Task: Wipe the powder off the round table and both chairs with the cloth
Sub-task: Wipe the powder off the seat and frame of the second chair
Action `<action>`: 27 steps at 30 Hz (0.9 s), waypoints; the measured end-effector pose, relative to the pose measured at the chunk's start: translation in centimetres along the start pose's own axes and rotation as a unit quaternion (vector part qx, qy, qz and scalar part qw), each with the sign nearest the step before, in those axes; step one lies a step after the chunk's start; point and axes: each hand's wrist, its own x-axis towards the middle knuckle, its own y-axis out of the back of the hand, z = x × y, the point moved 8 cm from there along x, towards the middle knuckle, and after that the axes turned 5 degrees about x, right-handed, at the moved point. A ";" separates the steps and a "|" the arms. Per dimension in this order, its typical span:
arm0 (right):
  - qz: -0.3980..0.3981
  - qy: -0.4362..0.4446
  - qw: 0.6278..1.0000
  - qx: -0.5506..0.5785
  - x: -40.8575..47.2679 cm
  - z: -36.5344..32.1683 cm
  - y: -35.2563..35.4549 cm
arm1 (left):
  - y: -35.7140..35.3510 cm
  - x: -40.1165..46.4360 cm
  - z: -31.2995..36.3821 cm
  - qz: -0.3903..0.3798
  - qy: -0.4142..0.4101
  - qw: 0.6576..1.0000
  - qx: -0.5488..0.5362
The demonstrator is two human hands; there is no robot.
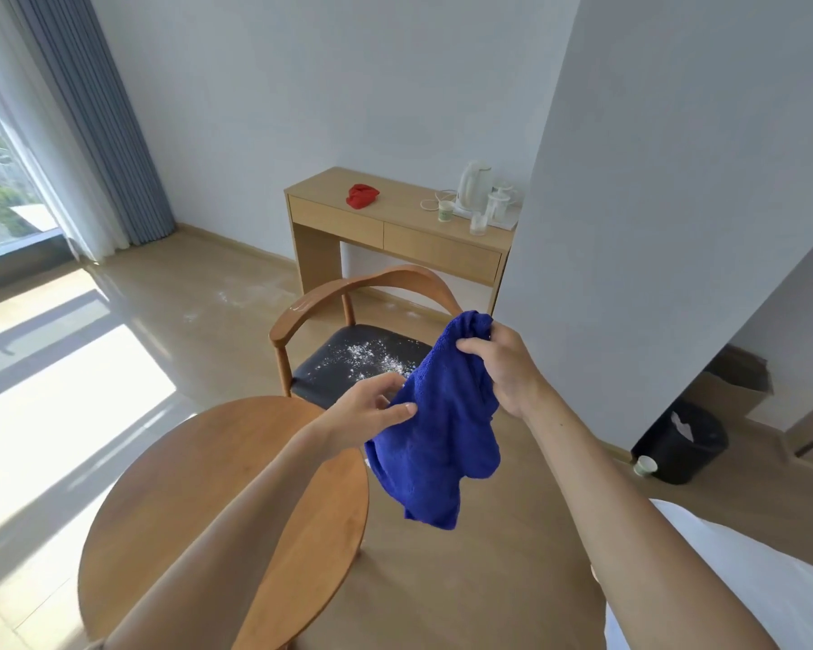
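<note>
Blue cloth [435, 429] gripped at top by right hand [503, 368], pinched at edge by left hand [376, 408]. Risk: loose wiping scatters powder [372, 356] from chair [348, 354] onto floor.

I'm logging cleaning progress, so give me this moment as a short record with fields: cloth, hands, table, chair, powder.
cloth: blue cloth, held in the air, hanging
hands: right hand grips its top; left hand pinches its edge
table: round table, no powder visible on the part in view
chair: chair behind the table, dark seat
powder: white powder on the seat, not yet wiped
</note>
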 end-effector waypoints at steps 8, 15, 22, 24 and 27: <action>0.078 0.036 0.972 -0.217 0.5 0.6 2.8 | 0.8 0.6 3.2 0.066 -0.020 0.994 0.090; 0.114 -0.038 0.969 -0.215 -0.2 3.6 3.7 | 3.0 0.8 6.7 0.126 -0.011 0.988 0.093; 0.006 -0.318 0.924 -0.215 -5.5 12.5 3.1 | 5.0 1.0 6.8 0.159 0.034 0.987 0.002; -0.040 -0.358 0.910 -0.206 -6.5 13.8 1.7 | 5.2 1.0 6.8 0.174 0.039 0.984 -0.001; -0.059 -0.345 0.924 -0.152 -6.5 14.0 0.5 | 5.4 0.9 6.8 0.196 0.042 0.980 0.003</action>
